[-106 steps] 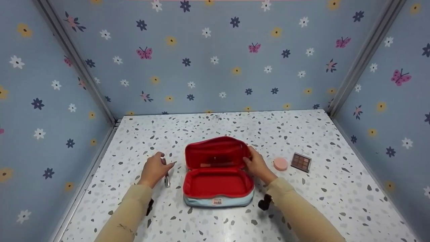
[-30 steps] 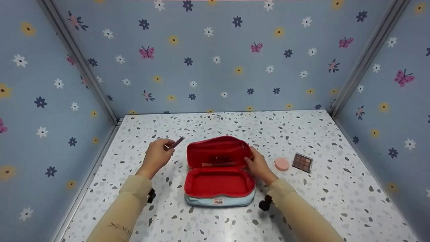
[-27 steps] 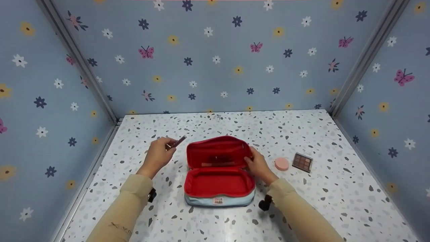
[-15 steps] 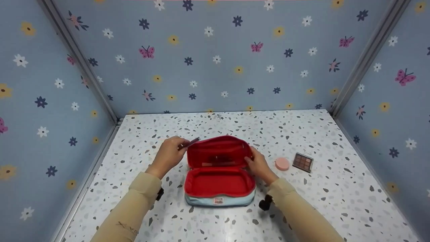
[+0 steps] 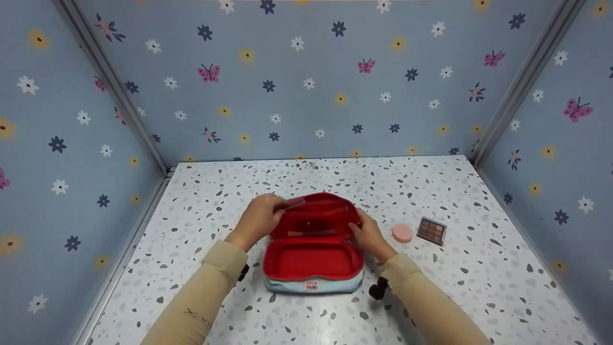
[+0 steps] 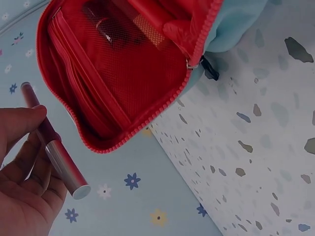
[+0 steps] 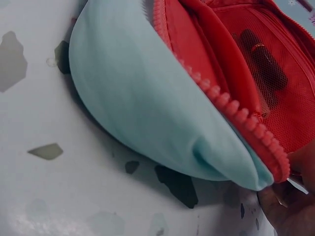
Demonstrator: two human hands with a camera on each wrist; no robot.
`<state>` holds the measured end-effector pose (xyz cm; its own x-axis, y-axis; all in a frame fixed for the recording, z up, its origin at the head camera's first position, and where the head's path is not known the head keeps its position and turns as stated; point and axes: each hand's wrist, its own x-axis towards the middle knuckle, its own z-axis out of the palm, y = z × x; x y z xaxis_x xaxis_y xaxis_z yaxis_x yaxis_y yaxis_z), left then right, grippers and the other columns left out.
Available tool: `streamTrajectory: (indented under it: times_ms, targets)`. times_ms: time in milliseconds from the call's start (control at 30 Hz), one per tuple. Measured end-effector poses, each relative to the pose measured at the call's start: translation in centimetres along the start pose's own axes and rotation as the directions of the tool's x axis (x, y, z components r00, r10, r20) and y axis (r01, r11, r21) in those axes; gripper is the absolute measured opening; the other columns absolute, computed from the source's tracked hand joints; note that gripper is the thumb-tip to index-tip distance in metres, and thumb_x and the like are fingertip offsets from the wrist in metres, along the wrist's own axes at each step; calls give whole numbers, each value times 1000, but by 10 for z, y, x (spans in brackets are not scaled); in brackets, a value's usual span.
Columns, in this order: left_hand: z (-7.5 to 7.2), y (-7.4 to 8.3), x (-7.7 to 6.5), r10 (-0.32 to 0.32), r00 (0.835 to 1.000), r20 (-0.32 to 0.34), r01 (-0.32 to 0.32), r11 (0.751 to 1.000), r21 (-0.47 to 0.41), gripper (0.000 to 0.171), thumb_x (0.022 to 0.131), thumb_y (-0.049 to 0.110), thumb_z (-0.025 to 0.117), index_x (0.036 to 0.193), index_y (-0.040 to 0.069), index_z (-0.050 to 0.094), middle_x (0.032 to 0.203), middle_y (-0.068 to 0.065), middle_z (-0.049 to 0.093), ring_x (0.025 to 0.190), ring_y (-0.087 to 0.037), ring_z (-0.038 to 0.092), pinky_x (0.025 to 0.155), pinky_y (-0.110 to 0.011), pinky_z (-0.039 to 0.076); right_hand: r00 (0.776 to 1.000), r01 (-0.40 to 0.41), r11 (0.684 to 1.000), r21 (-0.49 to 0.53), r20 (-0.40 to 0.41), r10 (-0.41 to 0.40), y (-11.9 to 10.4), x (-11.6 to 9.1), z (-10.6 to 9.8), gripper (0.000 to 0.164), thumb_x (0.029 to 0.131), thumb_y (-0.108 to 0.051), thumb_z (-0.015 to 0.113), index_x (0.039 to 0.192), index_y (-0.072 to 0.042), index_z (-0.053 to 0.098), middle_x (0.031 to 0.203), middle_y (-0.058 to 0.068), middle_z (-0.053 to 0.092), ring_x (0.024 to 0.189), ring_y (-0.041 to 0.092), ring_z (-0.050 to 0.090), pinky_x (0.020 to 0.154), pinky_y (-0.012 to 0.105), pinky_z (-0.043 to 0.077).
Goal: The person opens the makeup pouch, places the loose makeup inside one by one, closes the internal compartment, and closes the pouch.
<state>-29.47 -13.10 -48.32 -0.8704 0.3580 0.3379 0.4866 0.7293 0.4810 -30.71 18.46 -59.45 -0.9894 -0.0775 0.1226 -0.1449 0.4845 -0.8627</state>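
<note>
Two hands work at one open pouch on a speckled white tabletop. The left hand pinches a single slim tube between thumb and fingers, holding it aloft just beside the upper left rim of the raised lid; the left wrist view shows the tube apart from that rim, outside the pouch. The right hand grips the lid's right edge, thumb on the inner side.

The pouch, pale blue outside and red within, stands with its base on the tabletop and its lid upright behind, one small label on its front. One mesh pocket lines the lid, and at least two items show through it: a dark cylinder with a thin band, and a slim stick; the netting blurs their details.

To the right of the pouch, well apart from the left hand, lie two more pieces: one round pink case and, near it without touching, one palette of brownish pans. Two beige sleeves reach in from below. Three blue walls, printed with flowers and butterflies, enclose the tabletop.
</note>
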Motion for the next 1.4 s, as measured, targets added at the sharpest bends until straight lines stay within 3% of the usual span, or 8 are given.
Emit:
streamTrajectory:
  times_ms: [233,533,967,1233,1400]
  targets:
    - [9,8,10,4,999,51,-4,1000,5,21,101,0,71,119,2,82,114,-15,80,109,-30,76,99,-46,64,1000,-26,1000,12,14,26,-1,1,-1,35,104,6,59,138,-1,63,126,19,75,112,29,69,103,48,57]
    - [17,20,20,-2,991,132,-3,999,39,23,105,6,67,125,5,80,115,-12,77,110,-28,74,102,-44,63,999,-31,1000,-1,15,31,-2,3,-3,31,105,5,59,135,-1,64,122,19,75,108,28,68,99,47,58]
    - [42,24,32,143,984,110,-164,964,209,20,105,3,65,116,4,81,104,-16,75,100,-36,72,96,-52,60,1000,-16,1000,-15,4,16,-1,2,-1,33,104,6,60,136,-1,64,122,19,75,109,29,69,101,49,57]
    - [53,30,36,146,974,176,-194,936,293,22,106,0,59,109,3,80,103,-17,75,101,-37,70,96,-51,60,999,-47,999,-22,11,48,-2,-1,-1,31,105,5,59,135,-3,64,121,18,75,107,27,67,101,49,57]
    - [60,32,38,156,966,207,-215,929,300,21,105,-1,60,105,3,80,102,-16,74,100,-36,70,94,-49,61,998,-56,998,-3,14,56,-3,-1,0,32,105,5,58,136,-3,64,124,18,75,111,28,67,105,51,56]
